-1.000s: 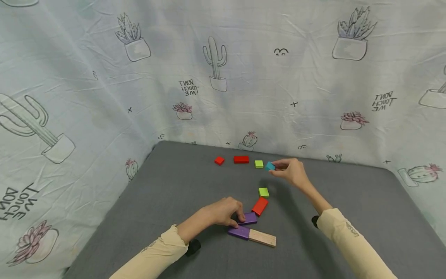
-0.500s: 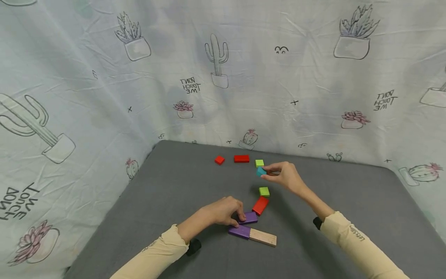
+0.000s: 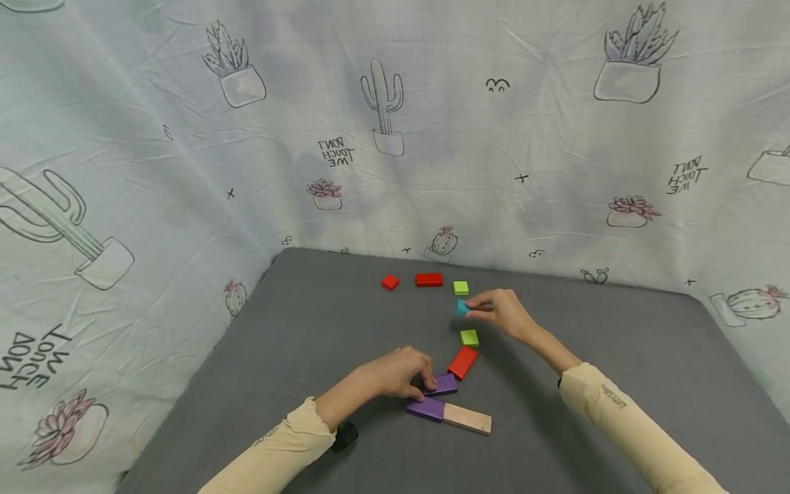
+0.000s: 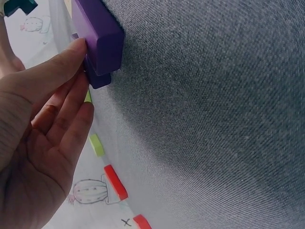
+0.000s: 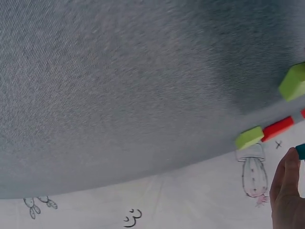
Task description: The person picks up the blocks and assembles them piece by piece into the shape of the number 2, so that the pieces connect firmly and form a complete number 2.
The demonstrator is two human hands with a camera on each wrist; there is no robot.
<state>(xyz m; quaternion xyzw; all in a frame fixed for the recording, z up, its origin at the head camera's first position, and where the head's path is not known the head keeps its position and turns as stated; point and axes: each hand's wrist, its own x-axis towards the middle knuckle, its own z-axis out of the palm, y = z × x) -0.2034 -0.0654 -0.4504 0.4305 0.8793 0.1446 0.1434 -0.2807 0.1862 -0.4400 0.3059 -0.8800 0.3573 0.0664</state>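
My right hand [image 3: 507, 312] pinches a small blue block [image 3: 461, 308] between thumb and fingertips. It is held over the grey tabletop, between two lime green blocks, the nearer one [image 3: 469, 337] and the farther one [image 3: 461, 287]. In the right wrist view only an edge of the blue block [image 5: 300, 151] shows beside the fingers. My left hand [image 3: 398, 372] rests at two purple blocks: its thumb touches the near purple block [image 3: 427, 409], its fingertips the far purple block [image 3: 443, 385]. A plain wooden block [image 3: 468, 418] lies end to end with the near purple one.
A red block [image 3: 463, 362] lies between the far purple block and the nearer green one. Toward the back edge are a red rectangular block [image 3: 428, 280] and a smaller red block [image 3: 390, 283]. A cactus-print cloth [image 3: 457, 137] hangs behind the grey tabletop [image 3: 308, 309].
My right hand has carried the blue block left and slightly nearer, from right of the farther green block to just in front of it. My left hand has stayed at the purple blocks.
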